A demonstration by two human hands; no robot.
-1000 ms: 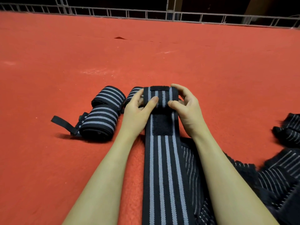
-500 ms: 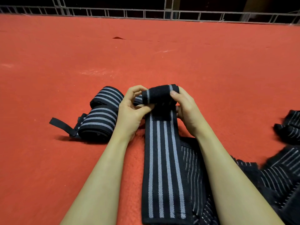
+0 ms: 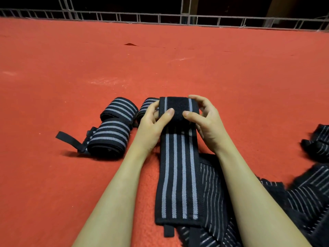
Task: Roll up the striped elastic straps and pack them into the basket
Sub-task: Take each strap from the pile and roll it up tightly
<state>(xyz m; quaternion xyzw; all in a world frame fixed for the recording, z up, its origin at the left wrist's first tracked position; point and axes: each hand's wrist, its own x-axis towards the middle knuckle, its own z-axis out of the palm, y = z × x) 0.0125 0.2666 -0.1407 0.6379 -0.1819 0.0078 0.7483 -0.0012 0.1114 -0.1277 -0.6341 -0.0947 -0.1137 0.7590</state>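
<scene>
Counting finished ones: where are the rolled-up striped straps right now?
In the head view, three rolled black grey-striped elastic straps lie clustered on the red carpet, just beside the left hand.

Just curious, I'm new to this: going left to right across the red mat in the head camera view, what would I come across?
Loose black tab → finished rolled straps → left hand → strap being rolled → right hand → unrolled striped straps.

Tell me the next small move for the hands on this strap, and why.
Probably keep rolling toward the body: both the left hand and right hand grip the started roll at the far end, while most of the striped strap lies flat and unrolled on the red mat.
</scene>
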